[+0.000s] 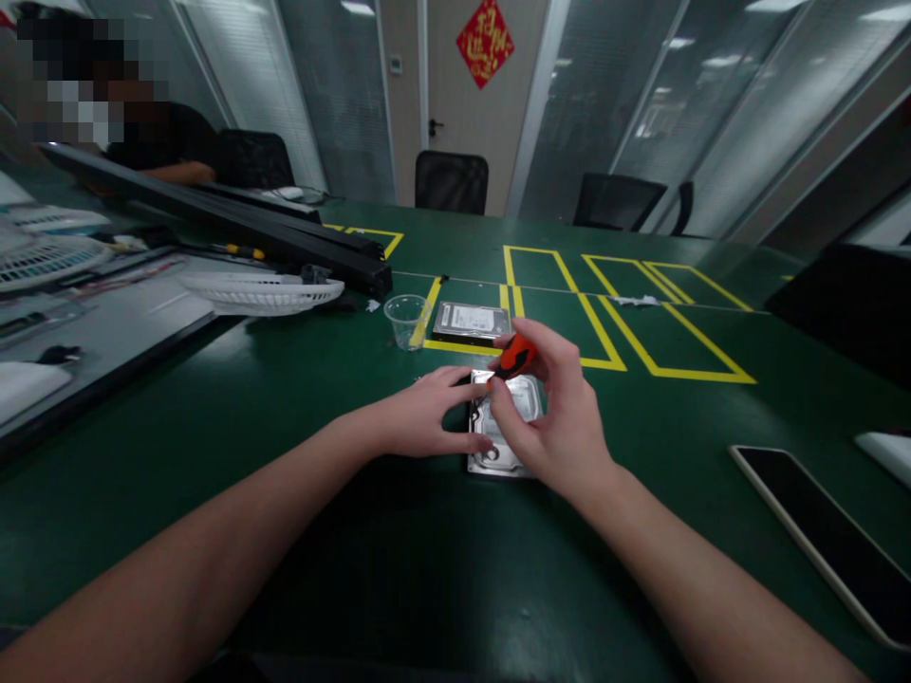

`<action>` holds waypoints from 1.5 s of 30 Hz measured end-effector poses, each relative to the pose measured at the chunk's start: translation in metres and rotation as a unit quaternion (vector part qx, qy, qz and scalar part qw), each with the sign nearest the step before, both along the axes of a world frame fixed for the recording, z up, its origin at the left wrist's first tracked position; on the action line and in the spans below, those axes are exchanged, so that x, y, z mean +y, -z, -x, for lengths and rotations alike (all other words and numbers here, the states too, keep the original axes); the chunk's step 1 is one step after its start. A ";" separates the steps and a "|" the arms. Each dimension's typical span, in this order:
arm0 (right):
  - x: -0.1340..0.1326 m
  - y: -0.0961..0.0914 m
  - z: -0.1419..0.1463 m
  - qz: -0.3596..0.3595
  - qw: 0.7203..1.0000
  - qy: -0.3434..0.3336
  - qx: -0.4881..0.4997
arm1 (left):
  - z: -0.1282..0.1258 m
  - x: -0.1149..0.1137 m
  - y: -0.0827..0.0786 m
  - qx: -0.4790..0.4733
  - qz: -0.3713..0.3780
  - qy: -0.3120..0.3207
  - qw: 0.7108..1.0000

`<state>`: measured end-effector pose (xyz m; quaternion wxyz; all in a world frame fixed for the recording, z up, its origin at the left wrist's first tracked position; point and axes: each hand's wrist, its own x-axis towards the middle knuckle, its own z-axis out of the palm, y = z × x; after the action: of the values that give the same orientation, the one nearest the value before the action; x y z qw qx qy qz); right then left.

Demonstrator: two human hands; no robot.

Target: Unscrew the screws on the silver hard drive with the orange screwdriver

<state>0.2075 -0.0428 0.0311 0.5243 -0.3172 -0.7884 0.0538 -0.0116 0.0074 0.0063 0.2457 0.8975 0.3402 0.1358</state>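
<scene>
A silver hard drive (504, 453) lies flat on the green table, lid side up. My left hand (431, 415) reaches over its left edge with the fingers spread, the thumb and forefinger resting on the drive. Above the drive's far part, my right hand (559, 408) is closed round a screwdriver with a red and black handle (518, 356). It is held tilted, its lower end close to my left forefinger. My fingers hide its tip, so I cannot tell whether it sits in a screw. The right side of the drive is partly covered by my right hand.
Beyond the drive stand a clear plastic cup (407, 324) and a second hard drive (471, 321) within yellow tape (604, 341). A phone (826, 531) lies at right. Fan parts (263, 292) and black bars (285, 228) occupy the left. A person (167, 138) sits at far left.
</scene>
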 end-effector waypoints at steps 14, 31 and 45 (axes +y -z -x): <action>0.000 0.000 0.000 -0.002 1.000 0.017 -0.007 | 0.000 -0.001 -0.001 0.011 -0.004 -0.002 1.000; 0.001 0.002 -0.001 -0.001 1.000 0.020 -0.009 | 0.000 0.000 0.000 0.011 0.005 -0.005 1.000; 0.002 -0.001 0.000 -0.029 0.999 0.039 -0.012 | 0.000 0.001 0.001 0.007 0.002 -0.001 1.000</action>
<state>0.2079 -0.0407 0.0318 0.5252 -0.3334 -0.7829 0.0066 -0.0120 0.0084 0.0055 0.2450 0.8974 0.3436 0.1288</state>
